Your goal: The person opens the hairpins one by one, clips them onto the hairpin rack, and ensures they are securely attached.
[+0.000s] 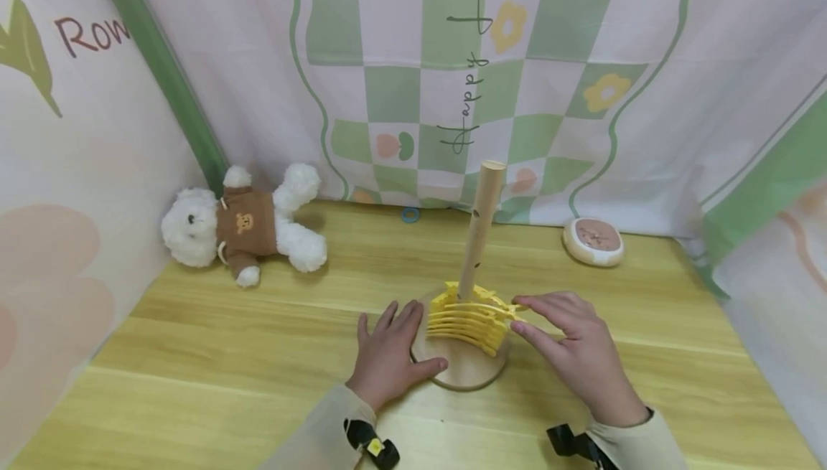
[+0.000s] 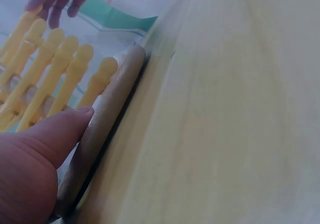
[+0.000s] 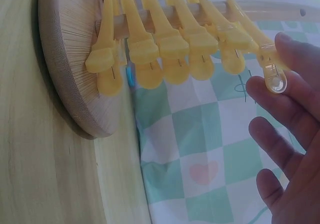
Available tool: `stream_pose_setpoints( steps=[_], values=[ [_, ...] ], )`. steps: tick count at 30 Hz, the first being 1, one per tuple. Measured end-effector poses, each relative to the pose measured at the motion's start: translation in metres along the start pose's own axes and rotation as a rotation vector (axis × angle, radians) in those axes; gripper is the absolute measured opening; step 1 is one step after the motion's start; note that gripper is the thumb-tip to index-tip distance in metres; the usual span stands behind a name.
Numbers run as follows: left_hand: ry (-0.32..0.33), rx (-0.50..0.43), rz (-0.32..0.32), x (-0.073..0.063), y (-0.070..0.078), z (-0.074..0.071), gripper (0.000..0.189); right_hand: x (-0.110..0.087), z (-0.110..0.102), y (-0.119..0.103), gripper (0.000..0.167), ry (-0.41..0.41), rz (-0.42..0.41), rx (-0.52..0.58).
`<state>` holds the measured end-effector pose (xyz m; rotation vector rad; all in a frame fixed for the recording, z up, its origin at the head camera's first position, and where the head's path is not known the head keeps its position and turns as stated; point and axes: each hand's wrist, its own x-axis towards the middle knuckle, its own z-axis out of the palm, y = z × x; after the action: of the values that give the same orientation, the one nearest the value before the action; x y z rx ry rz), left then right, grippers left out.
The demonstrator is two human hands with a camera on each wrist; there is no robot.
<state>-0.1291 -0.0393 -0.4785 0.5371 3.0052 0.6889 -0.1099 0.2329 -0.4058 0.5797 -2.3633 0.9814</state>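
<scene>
Several curved yellow plastic clips [image 1: 461,330] are stacked round the lower part of a wooden post [image 1: 481,233], which rises from a round wooden base [image 1: 465,377]. My right hand [image 1: 575,348] pinches the rounded end of the topmost clip [image 3: 272,67] between thumb and index finger, at the right of the stack. The other fingers of that hand are apart from the clips. On the left edge of the base rests my left hand [image 1: 390,351], fingers spread and thumb along the near rim. The left wrist view shows that thumb [image 2: 65,129] beside the lowest clip.
A white plush dog [image 1: 248,226] in a brown top lies at the back left of the wooden table [image 1: 258,355]. A small blue ring [image 1: 410,215] lies near the checked curtain [image 1: 452,97]. At the back right is a rounded white-and-brown device [image 1: 594,242].
</scene>
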Motion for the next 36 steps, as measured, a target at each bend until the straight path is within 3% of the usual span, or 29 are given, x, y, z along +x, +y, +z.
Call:
stream_pose_setpoints(
  steps=[36],
  values=[
    [0.002, 0.019, 0.012, 0.003, 0.001, 0.002, 0.098, 0.006, 0.009, -0.005, 0.038, -0.045, -0.022, -0.011]
  ],
)
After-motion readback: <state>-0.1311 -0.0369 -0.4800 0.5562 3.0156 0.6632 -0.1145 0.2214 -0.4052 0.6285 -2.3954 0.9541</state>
